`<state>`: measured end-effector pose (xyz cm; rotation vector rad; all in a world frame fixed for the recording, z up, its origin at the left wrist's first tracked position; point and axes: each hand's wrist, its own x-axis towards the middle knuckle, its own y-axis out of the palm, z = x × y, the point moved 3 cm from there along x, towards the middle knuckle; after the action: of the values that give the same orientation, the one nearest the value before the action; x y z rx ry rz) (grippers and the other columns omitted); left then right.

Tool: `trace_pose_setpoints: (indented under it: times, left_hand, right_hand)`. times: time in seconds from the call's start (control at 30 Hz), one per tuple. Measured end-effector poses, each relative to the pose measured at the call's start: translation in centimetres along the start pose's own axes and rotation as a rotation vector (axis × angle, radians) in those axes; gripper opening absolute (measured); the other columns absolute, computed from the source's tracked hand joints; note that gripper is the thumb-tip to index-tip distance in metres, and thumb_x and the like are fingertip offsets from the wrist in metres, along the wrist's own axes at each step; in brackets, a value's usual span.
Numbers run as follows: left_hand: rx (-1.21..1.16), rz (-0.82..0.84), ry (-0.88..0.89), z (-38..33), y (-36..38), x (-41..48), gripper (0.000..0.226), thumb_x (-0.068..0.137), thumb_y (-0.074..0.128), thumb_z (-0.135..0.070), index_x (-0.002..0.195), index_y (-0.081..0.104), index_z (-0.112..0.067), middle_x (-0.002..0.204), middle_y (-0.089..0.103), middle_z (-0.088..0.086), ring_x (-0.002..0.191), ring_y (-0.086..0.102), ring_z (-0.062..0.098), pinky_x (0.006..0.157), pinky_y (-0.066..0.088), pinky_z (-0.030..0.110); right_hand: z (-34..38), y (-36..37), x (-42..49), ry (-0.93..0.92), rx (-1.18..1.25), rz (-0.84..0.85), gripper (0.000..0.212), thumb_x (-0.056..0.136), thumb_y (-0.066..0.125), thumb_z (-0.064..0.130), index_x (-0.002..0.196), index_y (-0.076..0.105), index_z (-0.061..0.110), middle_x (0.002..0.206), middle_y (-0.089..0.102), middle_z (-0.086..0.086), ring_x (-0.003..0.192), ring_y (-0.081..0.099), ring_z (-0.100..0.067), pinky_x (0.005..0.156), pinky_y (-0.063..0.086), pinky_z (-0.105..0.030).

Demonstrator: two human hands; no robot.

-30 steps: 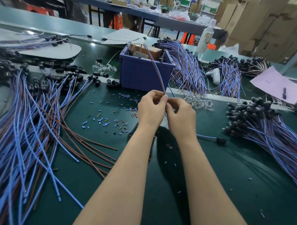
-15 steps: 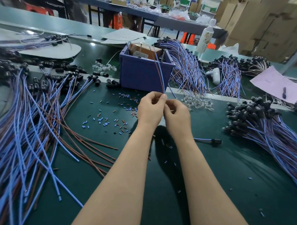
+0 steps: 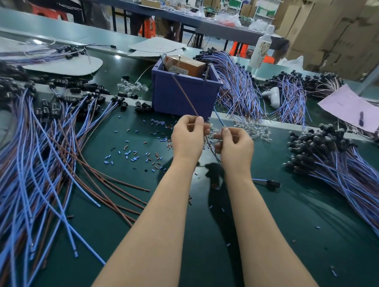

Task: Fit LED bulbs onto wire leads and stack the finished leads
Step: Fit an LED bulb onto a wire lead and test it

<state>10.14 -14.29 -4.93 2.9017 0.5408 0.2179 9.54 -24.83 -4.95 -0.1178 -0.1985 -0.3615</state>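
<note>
At the middle of a green desk (image 3: 289,222), a person's left hand (image 3: 187,137) pinches a brown wire lead (image 3: 186,96) between thumb and forefinger. At its 3 o'clock, the right hand (image 3: 234,145) closes its grip on what looks like a clear LED bulb (image 3: 212,135). Both are raised and held close, likely so lead end and bulb legs can meet in plain sight. Thin and limp, the lead slants off toward 11 o'clock across a purple bin (image 3: 183,100). Loose bulbs (image 3: 253,130) wait at 1 o'clock of the right hand, within easy reach. Unfitted leads (image 3: 33,159) fan out at 9 o'clock, and black-capped finished leads (image 3: 334,161) lie stacked at 3 o'clock.
</note>
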Motion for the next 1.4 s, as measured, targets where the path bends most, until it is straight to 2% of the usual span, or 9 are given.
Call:
trace_pose_setpoints:
  times: [0.1,0.27,0.7,0.8,0.93,1.07,1.2,1.33,1.4]
  left_hand:
    - [-0.054,-0.076,-0.038,0.2,-0.3,0.1,0.018,0.098,0.045,-0.013,0.081,0.050,-0.014,0.067,0.063,0.002,0.050,0.060,0.003,0.065,0.053,0.028]
    - [0.031,-0.110,0.010,0.5,-0.5,0.4,0.013,0.097,0.048,-0.015,0.088,0.056,-0.008,0.063,0.060,-0.002,0.044,0.053,-0.002,0.057,0.048,0.019]
    - [0.059,-0.090,0.021,0.8,-0.4,0.4,0.014,0.096,0.050,-0.014,0.085,0.058,-0.011,0.062,0.060,-0.004,0.047,0.053,0.001,0.060,0.049,0.022]
    - [0.055,-0.080,0.012,0.8,-0.4,0.4,0.013,0.096,0.050,-0.014,0.085,0.058,-0.011,0.062,0.060,-0.003,0.051,0.055,0.007,0.055,0.047,0.023]
    - [0.066,-0.080,0.019,0.7,-0.4,0.4,0.019,0.095,0.051,-0.014,0.077,0.056,-0.019,0.062,0.060,-0.004,0.052,0.056,0.009,0.054,0.047,0.022]
    - [0.067,-0.081,0.017,0.7,-0.5,0.4,0.020,0.095,0.050,-0.015,0.077,0.056,-0.020,0.062,0.061,-0.004,0.052,0.056,0.008,0.062,0.050,0.027]
    - [0.061,-0.081,0.014,0.8,-0.4,0.4,0.016,0.095,0.050,-0.015,0.082,0.058,-0.015,0.063,0.061,-0.004,0.051,0.056,0.006,0.059,0.048,0.024]
    - [0.057,-0.081,0.006,0.8,-0.4,0.4,0.015,0.096,0.050,-0.015,0.084,0.058,-0.014,0.063,0.060,-0.004,0.049,0.055,0.003,0.053,0.046,0.017]
    - [0.058,-0.083,0.006,0.8,-0.4,0.4,0.015,0.096,0.050,-0.015,0.083,0.058,-0.014,0.063,0.060,-0.004,0.051,0.055,0.005,0.054,0.046,0.018]
  right_hand:
    - [0.1,0.1,-0.1,-0.024,-0.038,-0.004,0.009,0.095,0.047,0.008,0.097,0.051,0.017,0.072,0.064,-0.001,0.053,0.054,-0.008,0.062,0.048,-0.031]
    - [0.4,0.8,-0.7,-0.103,-0.239,0.126,0.033,0.093,0.048,0.009,0.125,0.053,0.014,0.084,0.069,-0.010,0.070,0.058,-0.021,0.077,0.050,-0.037]
    - [0.1,0.7,-0.7,-0.100,-0.294,0.143,0.033,0.091,0.049,0.009,0.122,0.057,0.016,0.069,0.064,0.004,0.061,0.056,-0.005,0.056,0.040,-0.006]
    - [0.3,0.9,-0.9,-0.114,-0.324,0.194,0.034,0.091,0.050,0.009,0.122,0.060,0.016,0.067,0.061,0.004,0.067,0.057,-0.013,0.064,0.042,-0.017]
    - [0.3,1.0,-0.8,-0.119,-0.341,0.197,0.035,0.091,0.051,0.009,0.124,0.060,0.015,0.068,0.061,0.004,0.066,0.055,-0.009,0.057,0.036,-0.010]
    - [0.4,0.9,-0.8,-0.112,-0.323,0.186,0.034,0.091,0.050,0.009,0.124,0.058,0.014,0.072,0.063,0.001,0.069,0.056,-0.014,0.061,0.036,-0.017]
    - [0.4,0.9,-0.9,-0.108,-0.303,0.174,0.031,0.092,0.049,0.010,0.122,0.058,0.016,0.073,0.064,0.001,0.067,0.056,-0.013,0.062,0.038,-0.019]
    - [0.4,0.8,-0.8,-0.110,-0.304,0.155,0.032,0.092,0.050,0.010,0.123,0.056,0.016,0.071,0.064,0.002,0.061,0.053,-0.006,0.055,0.037,-0.009]
    - [0.4,0.8,-0.9,-0.103,-0.291,0.145,0.033,0.092,0.049,0.010,0.124,0.056,0.016,0.072,0.065,0.001,0.062,0.054,-0.010,0.060,0.040,-0.016]
